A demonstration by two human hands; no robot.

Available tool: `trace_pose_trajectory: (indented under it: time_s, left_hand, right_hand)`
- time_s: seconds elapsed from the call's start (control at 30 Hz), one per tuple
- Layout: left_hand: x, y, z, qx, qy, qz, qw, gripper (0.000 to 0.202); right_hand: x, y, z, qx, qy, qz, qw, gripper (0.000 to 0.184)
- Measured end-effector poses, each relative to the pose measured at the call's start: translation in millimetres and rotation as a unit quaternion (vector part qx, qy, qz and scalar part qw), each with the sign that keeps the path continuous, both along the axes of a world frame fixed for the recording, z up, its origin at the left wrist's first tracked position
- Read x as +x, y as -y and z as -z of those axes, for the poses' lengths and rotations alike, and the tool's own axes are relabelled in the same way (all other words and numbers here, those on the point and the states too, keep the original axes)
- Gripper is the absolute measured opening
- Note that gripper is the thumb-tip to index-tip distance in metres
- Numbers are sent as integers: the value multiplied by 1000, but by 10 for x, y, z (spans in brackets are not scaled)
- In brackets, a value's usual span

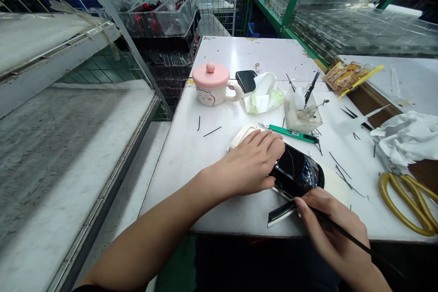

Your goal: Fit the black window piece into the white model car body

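on my feed the left hand (248,164) lies palm down and nearly flat, its fingers together and draped over the near end of a glossy black shell (294,174), not closed around it. the shell is smooth, domed and reflective, with its long axis running roughly left to right across the table (178,171) and its rounded end pointing right. it sits near the table's front edge, on a pale sheet whose material i can't make out.

the right hand (330,230) is closed in a pinch on a thin black rod (345,232), which slants from the shell's lower edge out toward the lower right. just below the shell, a flat black strip with a pale edge (281,214) lies beside those fingers.

a cream plastic piece (241,137) sits just past the left fingertips, and a green utility knife (290,133) lies beside it. further off are a ceramic mug with a pink lid (212,84), a clear plastic cup of tools (303,109), crumpled white plastic (407,139) and scissors with gold-coloured handles (407,203).
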State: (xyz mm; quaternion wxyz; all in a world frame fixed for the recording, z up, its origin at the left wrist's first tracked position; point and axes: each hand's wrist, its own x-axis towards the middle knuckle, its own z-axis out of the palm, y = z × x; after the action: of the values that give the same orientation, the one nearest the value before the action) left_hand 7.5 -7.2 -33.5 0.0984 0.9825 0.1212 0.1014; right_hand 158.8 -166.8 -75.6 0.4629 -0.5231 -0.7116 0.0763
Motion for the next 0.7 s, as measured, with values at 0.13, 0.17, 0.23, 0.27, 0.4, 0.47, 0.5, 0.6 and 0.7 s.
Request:
trace_pose_trajectory:
  time_s: [0.13,0.17,0.23,0.27,0.4,0.47,0.5,0.6,0.7]
  left_hand:
    - [-1,1,1,4,5,-1,1000,38]
    - [-1,0,3,6,8,-2,1000,38]
    - [-1,-2,7,8,11,-2,1000,38]
    - [-1,-3,9,8,12,-1,1000,37]
    - [-3,-5,14,7,9,0,1000,38]
    - [-3,-4,14,7,8,0,1000,38]
    - [-3,-3,14,7,8,0,1000,38]
    - [-2,-2,14,5,7,1,1000,39]
    - [-1,-2,15,5,8,-1,1000,39]
  right_hand:
    - [-3,-6,9,-2,1,7,1000,23]
    - [-4,-12,11,-3,2,9,1000,22]
    - [-5,-23,13,-7,1,10,1000,22]
    - [-5,-26,12,-8,-1,10,1000,22]
    - [-14,-12,4,-11,-21,9,1000,22]
    - [-19,-2,1,-7,-35,14,999,21]
    - [-19,1,0,-4,-39,15,999,21]
    - [-13,-3,-6,6,-35,14,999,21]
    - [-6,-15,-17,7,-17,18,1000,20]
